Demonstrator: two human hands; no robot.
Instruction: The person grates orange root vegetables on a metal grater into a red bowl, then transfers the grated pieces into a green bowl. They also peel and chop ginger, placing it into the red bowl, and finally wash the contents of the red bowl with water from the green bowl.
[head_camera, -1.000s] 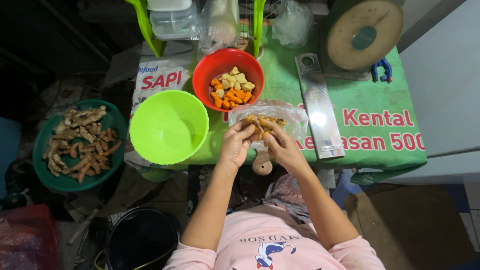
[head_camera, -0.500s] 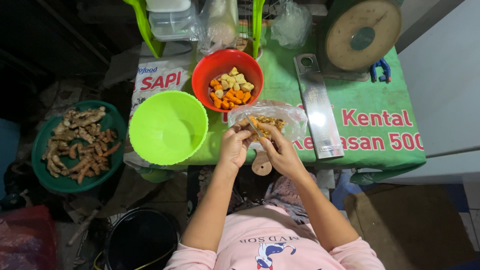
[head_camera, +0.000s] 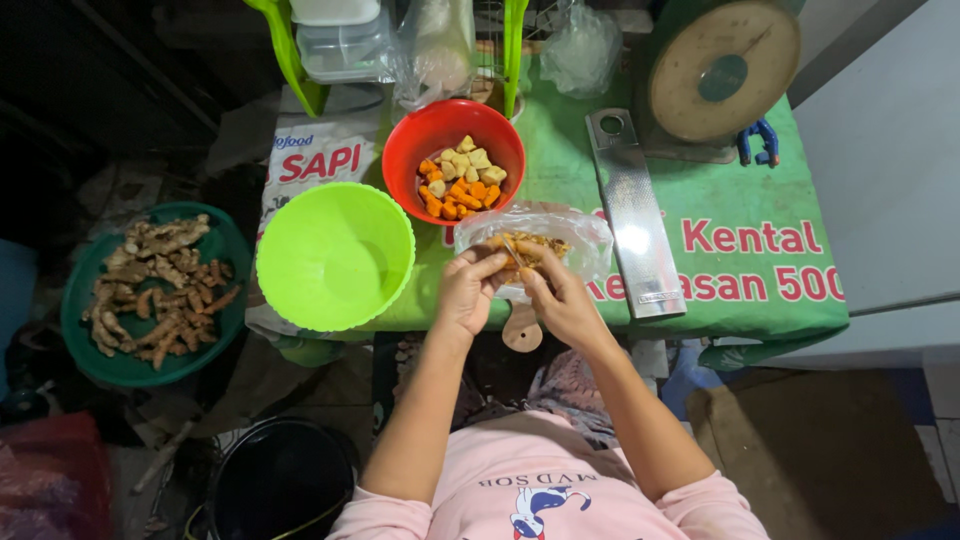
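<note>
A: What is the setting?

B: A small table (head_camera: 700, 300) covered with a green printed cloth, seen from above, with dark floor to the left and a pale wall to the right.

A: What do the hands hold?

B: Both meet at the near edge of the table over a clear plastic bag (head_camera: 560, 235) with brown root pieces inside. The left hand (head_camera: 467, 290) has its fingers curled, thumb and fingertips pinched on a small brown root (head_camera: 520, 252) at the bag's mouth. The right hand (head_camera: 560, 300) is curled too, its fingers closed on the same root from the other side. Whether a tool is in that hand I cannot tell.

A: What is beside them?

B: Just left of the left hand stands a lime green bowl (head_camera: 335, 255). Behind the bag, touching it, is a red bowl (head_camera: 430, 140) with orange and pale cut chunks. A wooden handle (head_camera: 522, 328) sticks out below the hands at the table's edge.

A: And farther off?

B: A long metal grater (head_camera: 635, 215) lies right of the bag. A round scale (head_camera: 720, 70) sits at the far right corner. On the floor to the left, well apart, a dark green tray (head_camera: 215, 240) carries whole roots, and a black bucket (head_camera: 280, 480) stands near the person's left elbow.
</note>
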